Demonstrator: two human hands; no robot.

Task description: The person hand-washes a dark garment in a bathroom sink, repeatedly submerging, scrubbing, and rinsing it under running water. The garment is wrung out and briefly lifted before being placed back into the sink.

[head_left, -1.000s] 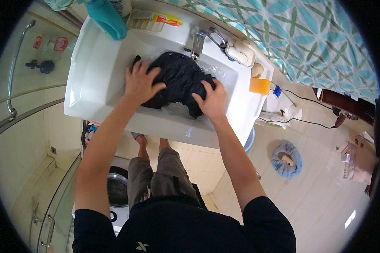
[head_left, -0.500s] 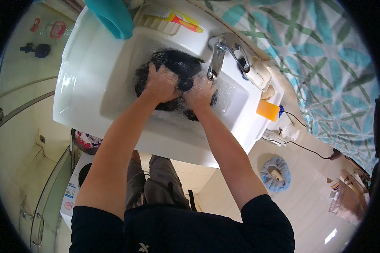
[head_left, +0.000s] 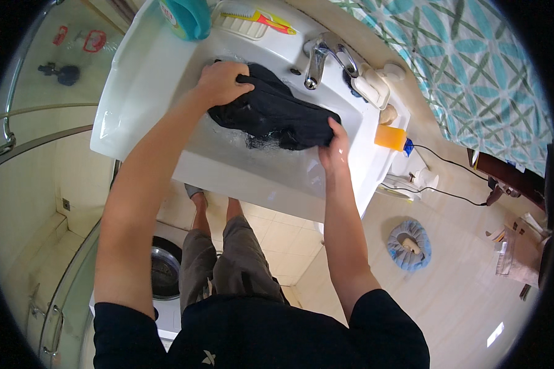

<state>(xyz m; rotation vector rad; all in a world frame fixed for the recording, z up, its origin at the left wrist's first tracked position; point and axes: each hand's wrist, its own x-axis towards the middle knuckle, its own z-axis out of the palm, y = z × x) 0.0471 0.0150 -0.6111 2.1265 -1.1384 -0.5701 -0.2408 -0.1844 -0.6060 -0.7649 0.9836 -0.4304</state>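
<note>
A wet black cloth garment [head_left: 268, 114] is stretched sideways between my two hands, over the water in the white washbasin [head_left: 166, 163]. My left hand [head_left: 223, 83] is closed on its upper left part, knuckles up. At its right end my right hand [head_left: 335, 146] pinches the edge, thumb on top. The middle of the cloth sags, and its lower edge meets the rippling water. Just beyond the right end of the cloth stands the chrome faucet [head_left: 317, 61]. What kind of garment it is, I cannot tell.
A teal bottle [head_left: 188, 18] and a brush with a yellow and red handle [head_left: 271, 23] lie along the basin's back. Soap dishes [head_left: 372, 89] and an orange bottle [head_left: 389, 136] sit on the right rim. A patterned curtain [head_left: 468, 67] hangs at the right.
The black garment has come up from the foamy water, spread between my hands. My hands have moved apart, the left up and leftward, the right to the right. Water no longer splashes around them.
</note>
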